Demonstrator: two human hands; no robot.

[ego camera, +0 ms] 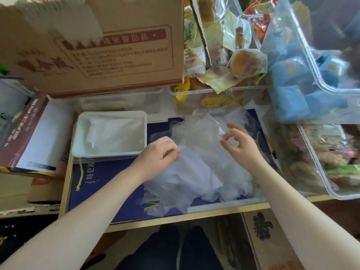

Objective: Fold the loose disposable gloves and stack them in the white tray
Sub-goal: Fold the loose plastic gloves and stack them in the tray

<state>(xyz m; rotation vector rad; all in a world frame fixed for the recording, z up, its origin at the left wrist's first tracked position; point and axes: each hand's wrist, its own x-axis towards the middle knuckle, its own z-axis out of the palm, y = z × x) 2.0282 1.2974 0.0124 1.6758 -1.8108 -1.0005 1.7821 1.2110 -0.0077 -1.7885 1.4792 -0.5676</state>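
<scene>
Because folding needs a flat, taut sheet, the loose heap of thin translucent plastic gloves (196, 164) is kept just right of the rectangular white plastic tray (78, 137) on the bench. A glove edge is pinched by the right hand (239, 145); the heap is gripped by the curled left hand (159, 154). Folded gloves already lie inside the tray.
</scene>
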